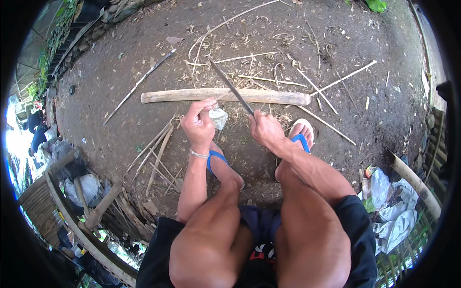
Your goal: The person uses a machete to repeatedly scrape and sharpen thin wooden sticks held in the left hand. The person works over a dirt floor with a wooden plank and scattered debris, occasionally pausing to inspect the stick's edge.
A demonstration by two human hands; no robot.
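Observation:
My right hand (266, 129) is closed round the near end of a long dark knife blade (231, 86), which points up and to the left; its handle is hidden in my fist. To its left, my left hand (199, 124) pinches a thin pale strip (227, 94) that reaches towards the blade. Behind both lies a thick pale bamboo or wooden pole (173, 95), crosswise on the ground, and the blade passes over it. A whitish stone or block (218, 117) is just right of my left fingers. Curled shavings (252, 68) lie beyond the pole.
Thin split sticks (326, 124) lie on the dirt at the right, more sticks (158, 158) at the left by my sandalled foot. A long thin stick (138, 86) lies farther left. Plastic bags (380, 189) and a cut bamboo pole (414, 180) are at the right, a curved bamboo rail (77, 230) at lower left.

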